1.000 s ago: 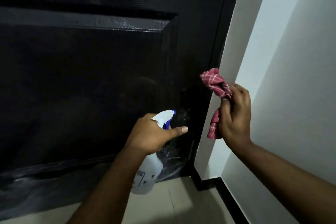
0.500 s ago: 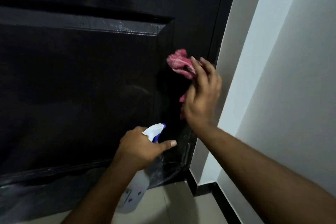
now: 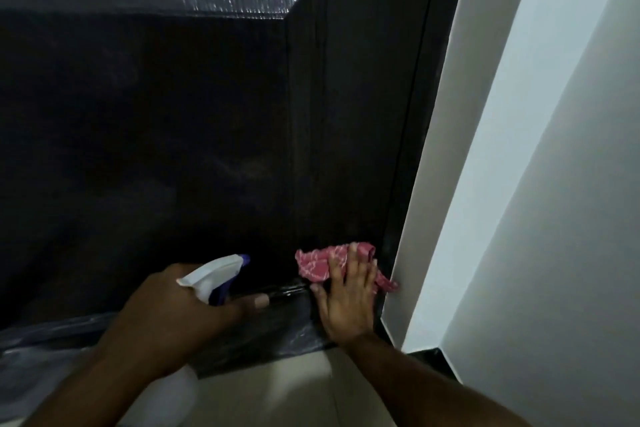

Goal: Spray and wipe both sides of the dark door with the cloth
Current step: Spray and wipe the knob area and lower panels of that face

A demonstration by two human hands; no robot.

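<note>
The dark door point(image 3: 194, 121) fills the left and middle of the view, with a raised panel frame and a glossy wet strip near its bottom edge. My right hand point(image 3: 346, 302) presses a crumpled red checked cloth point(image 3: 322, 262) flat against the door's lower right corner, fingers spread straight. My left hand point(image 3: 180, 315) grips the neck of a white spray bottle point(image 3: 214, 277) with a blue trigger, nozzle toward the door. The bottle's body is mostly hidden behind my left forearm.
A white wall point(image 3: 519, 184) stands right beside the door's edge, with a black skirting point(image 3: 436, 360) at its foot. Pale floor tiles point(image 3: 284, 388) lie below the door.
My right hand has swept the cloth down the door's right side from mid-height to the bottom corner. The left hand has stayed low with the spray bottle.
</note>
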